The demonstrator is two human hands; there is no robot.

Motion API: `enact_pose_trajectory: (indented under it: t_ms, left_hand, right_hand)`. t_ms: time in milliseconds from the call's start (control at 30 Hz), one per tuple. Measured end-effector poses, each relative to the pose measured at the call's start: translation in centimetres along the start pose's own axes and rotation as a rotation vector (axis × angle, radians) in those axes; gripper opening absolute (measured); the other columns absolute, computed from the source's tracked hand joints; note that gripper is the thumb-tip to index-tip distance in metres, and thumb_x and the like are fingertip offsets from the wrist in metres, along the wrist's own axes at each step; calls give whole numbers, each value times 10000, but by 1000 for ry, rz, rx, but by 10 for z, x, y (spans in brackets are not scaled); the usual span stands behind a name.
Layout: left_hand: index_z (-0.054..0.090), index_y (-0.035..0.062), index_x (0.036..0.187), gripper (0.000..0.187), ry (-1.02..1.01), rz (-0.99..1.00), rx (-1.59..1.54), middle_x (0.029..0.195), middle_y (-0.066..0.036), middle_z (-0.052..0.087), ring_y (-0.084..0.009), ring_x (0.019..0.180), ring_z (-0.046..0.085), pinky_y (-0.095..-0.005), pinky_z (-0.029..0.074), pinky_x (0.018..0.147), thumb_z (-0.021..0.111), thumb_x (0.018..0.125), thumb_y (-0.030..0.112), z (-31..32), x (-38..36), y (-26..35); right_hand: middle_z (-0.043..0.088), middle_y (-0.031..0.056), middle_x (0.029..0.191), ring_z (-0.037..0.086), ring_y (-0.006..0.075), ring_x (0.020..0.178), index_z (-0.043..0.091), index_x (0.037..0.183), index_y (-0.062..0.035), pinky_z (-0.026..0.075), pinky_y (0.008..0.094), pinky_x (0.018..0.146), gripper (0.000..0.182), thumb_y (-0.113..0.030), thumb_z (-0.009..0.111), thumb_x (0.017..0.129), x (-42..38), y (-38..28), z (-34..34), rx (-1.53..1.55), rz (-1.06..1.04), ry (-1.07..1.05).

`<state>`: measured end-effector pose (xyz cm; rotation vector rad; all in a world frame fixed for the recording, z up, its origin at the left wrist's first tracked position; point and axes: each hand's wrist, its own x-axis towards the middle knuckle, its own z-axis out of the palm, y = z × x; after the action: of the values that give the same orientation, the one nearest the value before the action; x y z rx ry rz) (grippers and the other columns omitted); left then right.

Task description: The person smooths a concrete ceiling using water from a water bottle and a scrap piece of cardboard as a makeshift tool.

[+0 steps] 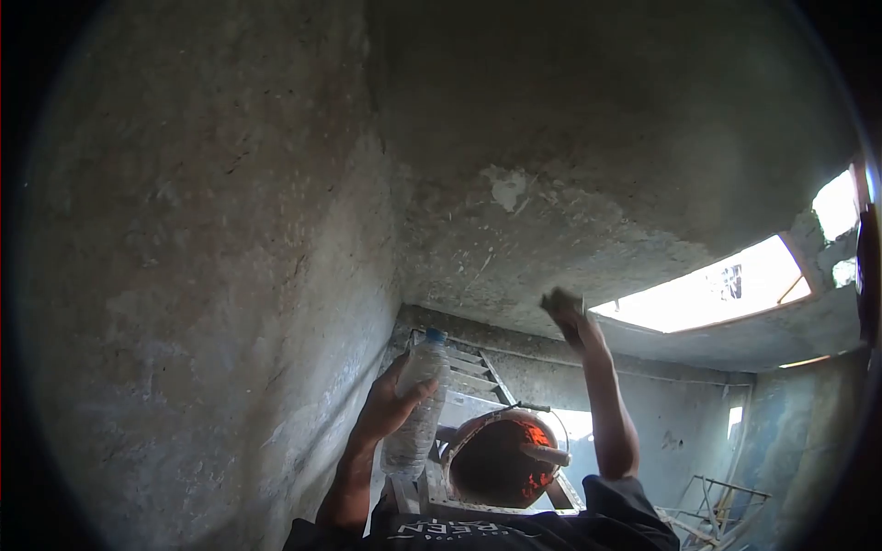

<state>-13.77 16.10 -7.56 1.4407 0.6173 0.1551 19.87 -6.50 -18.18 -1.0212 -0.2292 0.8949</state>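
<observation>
My left hand (390, 404) is wrapped round a clear plastic bottle (418, 413) with a blue cap, held upright at the lower middle. My right hand (568, 317) is raised to the right of it, in front of the grey wall, its fingers smeared by motion. Whether it holds anything cannot be made out. Between my arms, close to my dark shirt, stands a bucket (487, 459) with an orange, splotched inside, a wire handle and a tool handle (545, 454) at its right side.
A ladder (471, 369) rises behind the bottle and bucket. A rough plastered wall (202, 257) is at left, with another plastered surface (588, 110) above. A bright opening (717, 289) is at right, and a metal frame (726, 505) stands at lower right.
</observation>
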Motion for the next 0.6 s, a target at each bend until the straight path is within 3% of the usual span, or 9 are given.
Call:
enact_pose_trajectory:
  t_ms: [67, 133, 200, 267, 333, 400, 533, 600]
  left_hand:
    - [497, 21, 1317, 557, -3, -42, 0, 1165, -88, 620, -169, 1063, 563, -327, 417, 960, 673, 868, 299, -7, -1, -8]
    - [493, 24, 1325, 571, 2, -38, 15, 1159, -88, 623, -171, 1062, 568, -328, 419, 961, 679, 864, 304, -13, -2, -12]
    - [494, 24, 1323, 573, 31, -17, 12, 1154, -89, 626, -173, 1059, 573, -327, 425, 956, 683, 863, 308, -17, -5, -17]
    - [495, 24, 1322, 576, 64, -2, 12, 1149, -89, 629, -175, 1056, 578, -327, 430, 952, 687, 861, 312, -22, -7, -19]
    - [495, 23, 1321, 585, 83, -94, -5, 1145, -93, 634, -183, 1056, 585, -331, 438, 946, 692, 858, 320, -27, -11, -17]
    - [493, 22, 1324, 591, 83, -102, -5, 1145, -96, 635, -184, 1056, 587, -333, 442, 943, 694, 856, 324, -30, -13, -13]
    - [486, 16, 1332, 616, 77, -86, -7, 1179, -113, 624, -196, 1089, 577, -343, 426, 969, 699, 848, 331, -33, -14, -21]
    - [484, 13, 1333, 621, 82, -75, 3, 1198, -119, 615, -202, 1112, 565, -346, 413, 986, 702, 846, 332, -33, -13, -12]
  right_hand:
    - [524, 137, 1319, 541, 279, 1197, 483, 1310, -10, 418, 430, 1073, 367, -195, 496, 993, 47, -32, 70, 34, -131, -256]
    - [523, 152, 1346, 562, 277, 1185, 494, 1315, 1, 455, 424, 1035, 382, -231, 452, 1014, 78, -75, 144, -5, -145, -156]
    - [553, 165, 1320, 597, 303, 1146, 506, 1318, 4, 497, 433, 983, 382, -215, 457, 1010, 112, -116, 194, -596, -468, -113]
    - [593, 158, 1265, 635, 329, 1077, 531, 1303, 0, 528, 440, 935, 359, -131, 513, 969, 142, -147, 252, -1333, -1180, 235]
    - [551, 148, 1336, 539, 306, 1229, 489, 1357, -30, 457, 427, 1019, 494, 6, 560, 869, 173, -178, 280, -1455, -1624, 189]
    - [505, 142, 1387, 471, 319, 1293, 468, 1378, -44, 368, 470, 1100, 629, 50, 606, 771, 207, -208, 292, -1699, -1956, 194]
    - [445, 146, 1438, 382, 324, 1360, 433, 1397, -56, 271, 476, 1157, 695, -30, 623, 729, 251, -192, 277, -1895, -1873, 166]
    - [461, 147, 1419, 409, 328, 1339, 473, 1357, -38, 277, 466, 1158, 628, -78, 633, 751, 273, -159, 250, -1996, -1827, -20]
